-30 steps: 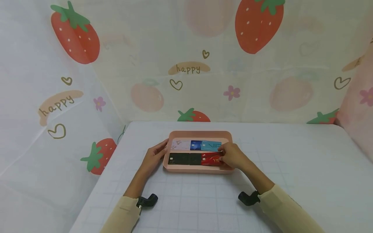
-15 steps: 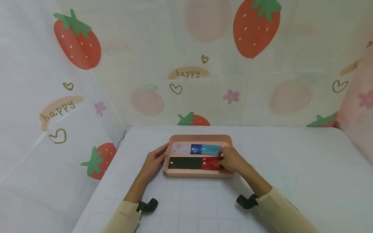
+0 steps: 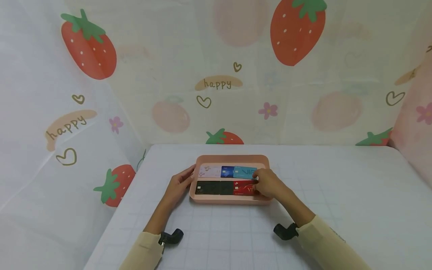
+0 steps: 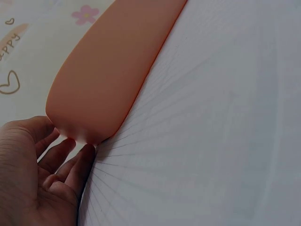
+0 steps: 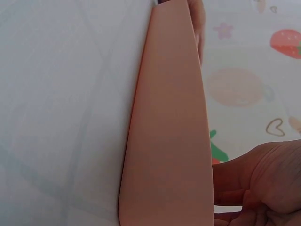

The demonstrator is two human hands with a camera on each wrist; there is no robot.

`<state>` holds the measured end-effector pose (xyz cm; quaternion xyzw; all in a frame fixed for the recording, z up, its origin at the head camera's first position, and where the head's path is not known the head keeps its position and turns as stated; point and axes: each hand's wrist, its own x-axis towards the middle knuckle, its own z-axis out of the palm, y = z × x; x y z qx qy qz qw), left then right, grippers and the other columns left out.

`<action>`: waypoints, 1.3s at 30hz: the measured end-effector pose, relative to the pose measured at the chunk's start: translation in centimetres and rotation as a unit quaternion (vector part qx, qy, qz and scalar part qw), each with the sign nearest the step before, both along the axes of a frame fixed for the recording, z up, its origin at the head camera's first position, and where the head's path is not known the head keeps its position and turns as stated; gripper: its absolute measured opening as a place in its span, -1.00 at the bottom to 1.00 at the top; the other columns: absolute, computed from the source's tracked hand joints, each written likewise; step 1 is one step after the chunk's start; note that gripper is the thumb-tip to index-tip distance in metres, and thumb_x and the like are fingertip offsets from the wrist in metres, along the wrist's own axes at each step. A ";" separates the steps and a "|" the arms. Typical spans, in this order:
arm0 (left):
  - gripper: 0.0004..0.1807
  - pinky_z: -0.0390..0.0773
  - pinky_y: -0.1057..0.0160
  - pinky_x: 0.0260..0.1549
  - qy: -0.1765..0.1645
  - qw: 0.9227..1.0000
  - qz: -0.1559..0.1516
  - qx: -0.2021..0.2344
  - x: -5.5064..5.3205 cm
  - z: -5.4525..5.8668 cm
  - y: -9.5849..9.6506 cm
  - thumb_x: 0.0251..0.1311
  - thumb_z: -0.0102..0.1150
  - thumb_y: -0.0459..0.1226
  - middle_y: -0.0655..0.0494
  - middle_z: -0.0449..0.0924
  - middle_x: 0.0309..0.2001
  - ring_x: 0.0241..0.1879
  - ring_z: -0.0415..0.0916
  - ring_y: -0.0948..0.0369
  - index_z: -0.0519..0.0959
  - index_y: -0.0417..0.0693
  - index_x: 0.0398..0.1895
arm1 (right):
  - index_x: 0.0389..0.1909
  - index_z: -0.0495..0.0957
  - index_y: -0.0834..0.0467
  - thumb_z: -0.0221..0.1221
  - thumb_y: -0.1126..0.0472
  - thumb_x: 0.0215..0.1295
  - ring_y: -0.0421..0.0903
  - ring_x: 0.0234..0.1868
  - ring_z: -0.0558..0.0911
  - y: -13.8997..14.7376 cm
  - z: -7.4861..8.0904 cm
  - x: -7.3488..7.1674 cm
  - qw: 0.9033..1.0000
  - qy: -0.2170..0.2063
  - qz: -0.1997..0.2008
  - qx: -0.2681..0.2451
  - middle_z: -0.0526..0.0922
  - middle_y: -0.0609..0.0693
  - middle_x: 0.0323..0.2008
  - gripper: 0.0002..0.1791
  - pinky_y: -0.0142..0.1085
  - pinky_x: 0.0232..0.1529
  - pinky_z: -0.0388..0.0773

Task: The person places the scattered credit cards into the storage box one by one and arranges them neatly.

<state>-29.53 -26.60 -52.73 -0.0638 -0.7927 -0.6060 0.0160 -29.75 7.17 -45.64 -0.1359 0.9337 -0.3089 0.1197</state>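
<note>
A shallow pink tray point(image 3: 229, 201) holds two rows of cards. In the back row lie a whitish patterned card point(image 3: 209, 171), a dark blue card point(image 3: 227, 171) and a light blue VIP card point(image 3: 243, 172) overlapping it. The front row has black cards point(image 3: 212, 188) and a red VIP card point(image 3: 242, 188) at its right. My left hand point(image 3: 177, 185) rests its extended fingertips point(image 4: 86, 153) against the tray's left end. My right hand point(image 3: 270, 183) reaches over the right end, thumb and finger at the red card's right part, which they hide. The right wrist view shows mainly the tray's outer wall point(image 5: 169, 117).
The tray stands on a table with a white gridded cover point(image 3: 229, 240). Behind it hangs a strawberry-print cloth point(image 3: 297, 86), which continues at the left side. Black wrist cameras point(image 3: 171, 237) sit at both cuffs.
The head view has tilted slightly, shifting everything a little downward in the picture. The hands, tray and cards hold nearly the same places relative to one another.
</note>
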 end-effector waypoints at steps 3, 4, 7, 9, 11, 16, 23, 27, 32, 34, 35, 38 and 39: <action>-0.47 0.33 0.16 0.36 0.003 1.000 -0.006 0.002 0.0 0.1 0.2 0.51 0.07 -0.22 0.10 0.30 0.49 0.49 0.21 0.15 0.35 0.00 0.50 | 0.11 0.59 0.39 0.32 0.35 0.29 0.04 -0.17 0.56 0.2 0.1 0.1 1.000 0.005 0.001 0.007 0.64 0.23 -0.07 -0.61 -0.20 -0.20 0.66; -0.47 0.34 0.16 0.36 0.004 1.000 -0.006 0.001 -0.1 0.1 0.3 0.51 0.07 -0.22 0.09 0.30 0.49 0.49 0.21 0.15 0.35 -0.01 0.50 | 0.11 0.60 0.39 0.31 0.35 0.29 0.04 -0.18 0.55 0.3 0.1 0.0 1.000 0.006 0.001 0.007 0.64 0.23 -0.08 -0.62 -0.20 -0.21 0.65; -0.47 0.37 0.20 0.33 0.005 1.000 -0.007 -0.001 -0.1 0.2 0.5 0.51 0.08 -0.21 0.11 0.32 0.48 0.47 0.24 0.16 0.36 0.01 0.50 | 0.10 0.60 0.38 0.32 0.33 0.30 0.03 -0.18 0.56 0.5 0.2 0.1 1.000 0.008 0.003 0.010 0.65 0.21 -0.11 -0.62 -0.16 -0.17 0.67; -0.48 0.39 0.22 0.32 0.005 1.000 -0.006 -0.001 -0.3 0.1 0.6 0.51 0.09 -0.22 0.14 0.33 0.47 0.46 0.25 0.18 0.38 0.03 0.49 | 0.10 0.61 0.37 0.33 0.31 0.29 0.03 -0.19 0.56 0.6 0.2 0.1 1.000 0.009 0.004 0.010 0.65 0.20 -0.13 -0.62 -0.14 -0.14 0.68; -0.49 0.39 0.23 0.32 0.005 1.000 -0.006 -0.003 -0.3 0.1 0.6 0.51 0.09 -0.21 0.15 0.34 0.47 0.46 0.26 0.19 0.39 0.04 0.48 | 0.09 0.61 0.37 0.34 0.28 0.29 0.01 -0.22 0.56 0.8 0.2 0.0 1.000 0.009 0.008 0.011 0.66 0.17 -0.19 -0.61 -0.16 -0.17 0.69; -0.50 0.37 0.22 0.34 0.007 1.000 -0.003 -0.011 -0.6 0.1 0.7 0.51 0.08 -0.21 0.19 0.35 0.46 0.47 0.24 0.20 0.40 0.07 0.48 | 0.08 0.62 0.37 0.36 0.21 0.29 -0.03 -0.29 0.57 1.0 -0.1 -0.1 1.000 0.013 0.017 0.011 0.69 0.16 -0.20 -0.58 -0.31 -0.36 0.67; -0.49 0.34 0.18 0.37 -0.004 1.000 -0.003 -0.015 -0.6 0.0 0.9 0.50 0.10 -0.16 0.20 0.35 0.46 0.48 0.22 0.21 0.40 0.09 0.48 | 0.04 0.65 0.37 0.35 0.18 0.31 -0.06 -0.33 0.57 1.2 -0.4 0.3 1.000 0.022 0.013 -0.001 0.72 0.15 -0.21 -0.61 -0.34 -0.42 0.64; -0.47 0.38 0.12 0.35 -0.017 1.000 -0.008 -0.010 -0.6 0.1 0.7 0.50 0.10 -0.12 0.19 0.36 0.46 0.45 0.27 0.19 0.38 0.13 0.49 | 0.07 0.63 0.37 0.34 0.17 0.31 -0.07 -0.36 0.56 1.2 -0.3 0.5 1.000 0.024 0.015 -0.004 0.70 0.10 -0.30 -0.58 -0.35 -0.45 0.64; -0.43 0.49 0.11 0.26 -0.041 0.999 -0.016 -0.018 -0.5 1.0 -0.3 0.49 0.10 -0.05 0.08 0.40 0.43 0.37 0.41 0.10 0.34 0.17 0.52 | 0.12 0.62 0.33 0.34 0.13 0.33 -0.05 -0.31 0.58 1.4 0.1 0.4 0.999 0.038 0.030 -0.007 0.68 0.08 -0.31 -0.55 -0.31 -0.39 0.66; -0.40 0.52 0.11 0.22 -0.038 0.999 -0.022 -0.025 -0.5 1.3 -0.8 0.49 0.10 -0.05 0.01 0.41 0.42 0.34 0.45 0.05 0.31 0.11 0.54 | 0.13 0.62 0.31 0.34 0.11 0.33 -0.03 -0.26 0.58 1.4 0.4 0.4 0.999 0.034 0.031 -0.018 0.67 0.10 -0.27 -0.54 -0.28 -0.34 0.69; -0.40 0.54 0.11 0.21 -0.035 0.999 -0.024 -0.027 -0.5 1.5 -1.2 0.50 0.09 -0.06 -0.01 0.42 0.41 0.33 0.46 0.03 0.30 0.08 0.54 | 0.13 0.62 0.30 0.33 0.11 0.33 -0.02 -0.23 0.58 1.5 0.6 0.3 0.999 0.031 0.033 -0.025 0.67 0.10 -0.24 -0.55 -0.27 -0.32 0.70; -0.40 0.57 0.03 0.17 -0.018 0.999 -0.036 -0.037 -0.7 2.0 -1.9 0.52 0.07 -0.12 -0.08 0.44 0.39 0.31 0.48 -0.03 0.28 -0.01 0.55 | 0.14 0.62 0.28 0.31 0.10 0.35 -0.03 -0.22 0.59 1.9 1.1 0.3 0.998 0.026 0.039 -0.051 0.67 0.09 -0.20 -0.56 -0.27 -0.33 0.70; -0.41 0.58 0.00 0.16 -0.012 0.998 -0.038 -0.044 -0.8 2.3 -2.1 0.53 0.06 -0.13 -0.09 0.45 0.38 0.30 0.49 -0.05 0.28 -0.02 0.55 | 0.14 0.62 0.28 0.29 0.10 0.37 -0.01 -0.24 0.60 2.0 1.3 0.3 0.997 0.026 0.041 -0.062 0.67 0.08 -0.19 -0.57 -0.28 -0.34 0.69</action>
